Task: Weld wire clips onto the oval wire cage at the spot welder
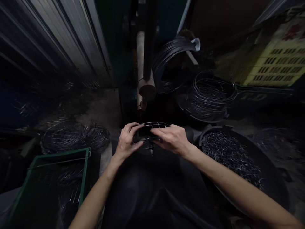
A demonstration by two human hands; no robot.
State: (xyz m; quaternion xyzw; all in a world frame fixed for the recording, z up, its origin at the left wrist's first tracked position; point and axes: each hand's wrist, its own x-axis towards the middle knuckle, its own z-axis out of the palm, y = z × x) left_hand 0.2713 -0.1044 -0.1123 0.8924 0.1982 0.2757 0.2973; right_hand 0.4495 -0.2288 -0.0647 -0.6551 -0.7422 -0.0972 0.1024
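Between my hands is a round wire frame (pixel 156 123), made of thin metal rings joined by short cross wires. My left hand (pixel 127 141) grips its left side, with thumb and fingers curled round the rim. On the right side my right hand (pixel 172 138) holds it, fingers reaching over the top and inward. The frame sits low, just above my dark-covered lap (pixel 152 190). Above it hang the rod-like arms of a machine (pixel 146 86), apart from the frame. The lower part of the frame is dim and partly behind my fingers.
A green crate (pixel 87 171) with wire pieces stands at left, beside tangled wire rings (pixel 64 135). At right are a black tub (pixel 274 178) of short metal pieces (pixel 231 156) and a basin of wire hoops (pixel 212 92). A yellow crate (pixel 276 68) stands behind.
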